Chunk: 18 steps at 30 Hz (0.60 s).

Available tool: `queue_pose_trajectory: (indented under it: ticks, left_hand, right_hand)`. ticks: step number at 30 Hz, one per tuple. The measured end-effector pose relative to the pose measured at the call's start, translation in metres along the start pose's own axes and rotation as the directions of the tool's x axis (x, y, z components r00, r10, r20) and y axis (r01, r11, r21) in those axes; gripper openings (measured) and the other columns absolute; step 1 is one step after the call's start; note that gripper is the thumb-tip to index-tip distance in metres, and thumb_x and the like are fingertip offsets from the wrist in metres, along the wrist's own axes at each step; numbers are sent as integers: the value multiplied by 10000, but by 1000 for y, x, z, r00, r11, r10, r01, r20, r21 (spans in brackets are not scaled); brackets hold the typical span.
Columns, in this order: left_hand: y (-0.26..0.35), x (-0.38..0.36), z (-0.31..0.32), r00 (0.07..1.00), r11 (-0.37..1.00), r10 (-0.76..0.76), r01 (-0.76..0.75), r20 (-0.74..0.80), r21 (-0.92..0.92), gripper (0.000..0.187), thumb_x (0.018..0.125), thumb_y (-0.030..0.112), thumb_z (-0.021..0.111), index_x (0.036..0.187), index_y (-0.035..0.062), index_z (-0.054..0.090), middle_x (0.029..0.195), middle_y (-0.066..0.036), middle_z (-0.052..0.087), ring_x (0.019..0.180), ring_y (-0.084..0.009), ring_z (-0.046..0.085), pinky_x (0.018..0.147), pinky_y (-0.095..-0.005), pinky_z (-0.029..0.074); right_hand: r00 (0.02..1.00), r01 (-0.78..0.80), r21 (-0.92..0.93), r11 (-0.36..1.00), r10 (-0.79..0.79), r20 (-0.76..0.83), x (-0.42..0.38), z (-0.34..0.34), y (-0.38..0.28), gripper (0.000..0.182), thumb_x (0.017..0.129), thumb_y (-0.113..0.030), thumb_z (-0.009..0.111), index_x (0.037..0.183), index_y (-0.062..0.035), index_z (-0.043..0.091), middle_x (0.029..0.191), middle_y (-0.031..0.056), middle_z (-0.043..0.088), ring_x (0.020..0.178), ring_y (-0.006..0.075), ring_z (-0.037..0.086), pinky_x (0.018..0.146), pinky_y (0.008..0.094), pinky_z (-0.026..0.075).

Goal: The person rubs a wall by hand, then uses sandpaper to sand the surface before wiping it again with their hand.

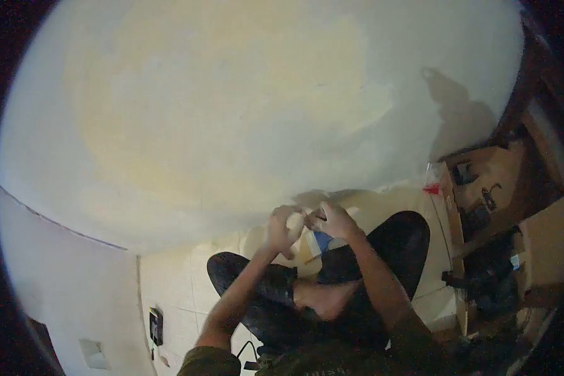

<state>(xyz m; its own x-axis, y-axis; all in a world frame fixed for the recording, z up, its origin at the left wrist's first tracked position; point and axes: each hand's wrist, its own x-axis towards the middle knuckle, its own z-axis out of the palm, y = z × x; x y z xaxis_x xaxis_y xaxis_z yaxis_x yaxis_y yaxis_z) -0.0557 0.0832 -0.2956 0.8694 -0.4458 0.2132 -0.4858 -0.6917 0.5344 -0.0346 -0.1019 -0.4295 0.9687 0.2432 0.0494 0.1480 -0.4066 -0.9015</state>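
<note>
Small pale object point(296, 220), too blurred to name, sits pinched between the two hands, held in the air above the person's crossed legs point(332, 276) and in front of the plain cream wall point(219, 106). Left hand point(282, 229) has its fingers curled in tight around the object, knuckles bent, thumb side facing the other hand. Right hand point(333, 220) is likewise closed, its fingertips pressing onto the same object from the opposite side, so both hands meet and touch there. Just below the right hand a white and blue packet point(319, 242) shows; whether the right hand holds it or it lies on the lap cannot be told. Any printing on it is too small and blurred to read. The person sits on a pale tiled floor point(182, 276). A cardboard box point(482, 182) stands to the right, near the knee, with a red mark on its edge, unreadable.
</note>
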Motion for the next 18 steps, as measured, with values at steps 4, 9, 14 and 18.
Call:
queue_pose_trajectory:
  ticks: [4, 9, 14, 18]
  left_hand:
    - [-34, -31, 79, 866, 678, -488, 300, -106, -671, 387, 1018, 394, 619, 1083, 22, 703, 919, -92, 715, 838, -169, 667, 749, -338, 529]
    - [-52, -34, 93, 676, 225, -619, 640, 400, -734, 541, 1046, 538, 514, 977, 37, 707, 777, -23, 656, 647, -100, 541, 586, -270, 431]
    - [-70, -38, 84, 759, 400, -526, 618, 383, -676, 534, 1048, 532, 518, 995, 40, 717, 767, -12, 654, 614, -78, 508, 547, -245, 390]
    - [-98, -45, 58, 763, 553, -409, 643, 500, -529, 480, 1051, 491, 527, 1091, 45, 700, 932, -28, 696, 747, -117, 605, 682, -288, 492]
  right_hand:
    - [999, -13, 141, 990, 8, 38, -21, 0, -25, 430, 847, -356, 808, 942, -6, 578, 857, 203, 676, 816, 356, 681, 720, 467, 499]
    - [992, 95, 95, 991, -102, 75, -20, 24, -12, 342, 831, -237, 770, 989, 4, 587, 872, 226, 666, 824, 394, 672, 733, 468, 507]
    - [997, 63, 75, 995, -67, 44, -19, 34, -13, 376, 818, -249, 780, 1079, -19, 636, 945, 207, 708, 922, 401, 698, 812, 487, 535]
    - [991, -56, -11, 998, 57, 125, -8, 28, -17, 497, 792, -325, 835, 1151, -34, 651, 994, 173, 713, 981, 377, 688, 903, 448, 538]
